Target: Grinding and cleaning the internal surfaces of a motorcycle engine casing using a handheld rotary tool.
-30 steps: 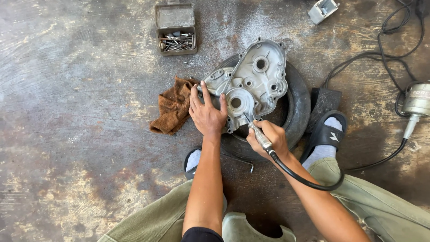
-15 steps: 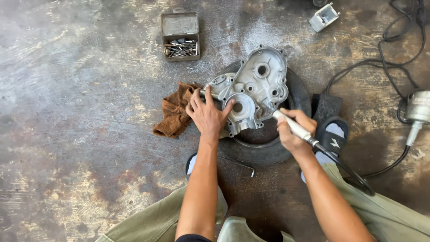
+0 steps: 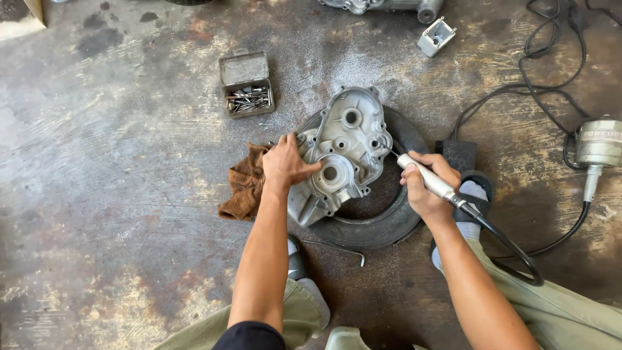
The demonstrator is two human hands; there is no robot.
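A grey cast-metal engine cover (image 3: 350,146) lies on a black rubber tyre (image 3: 382,220) on the floor. My left hand (image 3: 285,165) presses on the cover's left edge, fingers spread over the metal. My right hand (image 3: 424,185) grips a silver pen-like rotary tool handpiece (image 3: 427,178); its thin tip points at the cover's right edge. A black flexible shaft (image 3: 512,249) runs from the handpiece back past my right forearm.
A brown rag (image 3: 245,188) lies left of the cover. A small open metal box of bits (image 3: 246,84) sits further back left. The tool's motor (image 3: 597,146) and black cables (image 3: 538,78) are at right. A bent wire (image 3: 343,249) lies near my sandalled feet.
My right hand has swung the handpiece from the cover's lower middle out to its right edge. The view has shifted, with the cover lower in frame. My left hand stays on the cover.
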